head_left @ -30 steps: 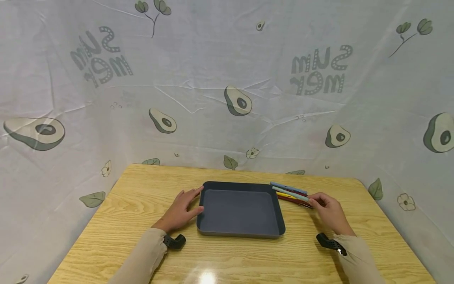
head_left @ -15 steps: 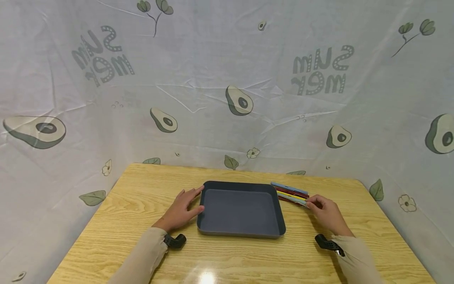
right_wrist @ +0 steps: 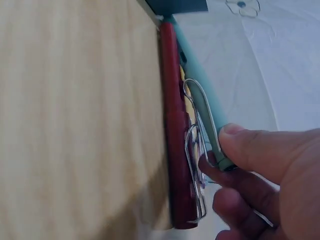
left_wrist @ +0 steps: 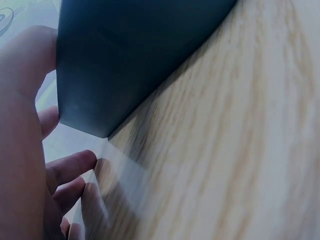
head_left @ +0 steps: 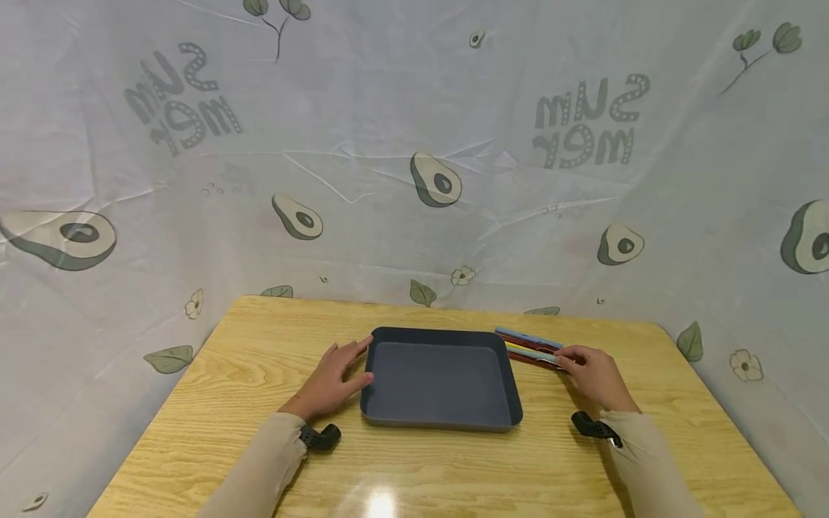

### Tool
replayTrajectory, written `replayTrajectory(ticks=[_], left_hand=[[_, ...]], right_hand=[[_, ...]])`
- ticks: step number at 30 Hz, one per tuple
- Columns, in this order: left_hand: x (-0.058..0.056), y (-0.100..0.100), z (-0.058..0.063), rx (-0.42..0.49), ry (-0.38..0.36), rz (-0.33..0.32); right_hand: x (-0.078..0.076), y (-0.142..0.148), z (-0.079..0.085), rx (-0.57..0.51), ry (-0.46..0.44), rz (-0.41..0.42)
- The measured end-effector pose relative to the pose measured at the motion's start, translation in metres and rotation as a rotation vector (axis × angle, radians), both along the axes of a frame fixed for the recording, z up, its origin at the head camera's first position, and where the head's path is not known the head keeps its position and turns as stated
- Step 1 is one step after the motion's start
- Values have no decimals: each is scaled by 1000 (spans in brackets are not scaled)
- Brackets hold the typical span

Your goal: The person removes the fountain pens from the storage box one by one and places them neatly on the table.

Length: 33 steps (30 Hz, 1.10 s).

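My right hand (head_left: 599, 378) pinches the capped end of a mint-green clip pen (right_wrist: 202, 92) between thumb and fingers. The pen slants over a small row of pens beside the tray, its far end near the tray's right wall. A dark red pen (right_wrist: 175, 125) with a wire clip lies in front, and a strip of a yellow pen (head_left: 516, 346) shows behind the green one. Farthest back is a blue pen (head_left: 527, 337), with another dark red one next to it. My left hand (head_left: 330, 381) rests at the left rim of the dark grey tray (head_left: 440, 381), thumb and forefinger extended against it.
The tray stands in the middle of a wood-grain table (head_left: 427, 475). Behind the table's back edge hangs a pale curtain (head_left: 363, 237) printed with avocados. A black wrist camera (head_left: 320, 437) sits on the left wrist, another (head_left: 592, 426) on the right.
The green pen has shifted forward over the yellow one, then slightly back, with my right hand moving a little left. My left hand and the tray stay put.
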<state>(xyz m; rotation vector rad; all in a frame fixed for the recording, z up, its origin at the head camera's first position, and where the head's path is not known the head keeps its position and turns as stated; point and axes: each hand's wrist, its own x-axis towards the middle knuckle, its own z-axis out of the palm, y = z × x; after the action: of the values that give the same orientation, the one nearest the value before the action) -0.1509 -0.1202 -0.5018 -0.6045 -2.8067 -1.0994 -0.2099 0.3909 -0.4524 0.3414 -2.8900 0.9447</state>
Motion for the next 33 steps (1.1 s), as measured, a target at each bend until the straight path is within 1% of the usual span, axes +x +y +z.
replayTrajectory(ticks=[5,9,11,17,24,29,33], left_hand=[[4,-4,-1,6,-2,9],[6,-7,-2,7,8,8],[7,-8,-3,4,19,8],[8,-10,-2,7,20,14],[10,-11,-1,8,13,24],[9,-10,-3,0,13,23],[6,-7,-2,-4,2,10]], right_hand=[[-6,-1,1,-10,-55,-4],[-5,-2,0,-3,-73,6],[-4,-3,-1,-6,-65,10],[-5,-5,-2,5,-30,19],[-7,-8,-4,5,-45,38],[-3,-7,-4,-17,-34,12],[1,-6,-2,-62,8,-27]])
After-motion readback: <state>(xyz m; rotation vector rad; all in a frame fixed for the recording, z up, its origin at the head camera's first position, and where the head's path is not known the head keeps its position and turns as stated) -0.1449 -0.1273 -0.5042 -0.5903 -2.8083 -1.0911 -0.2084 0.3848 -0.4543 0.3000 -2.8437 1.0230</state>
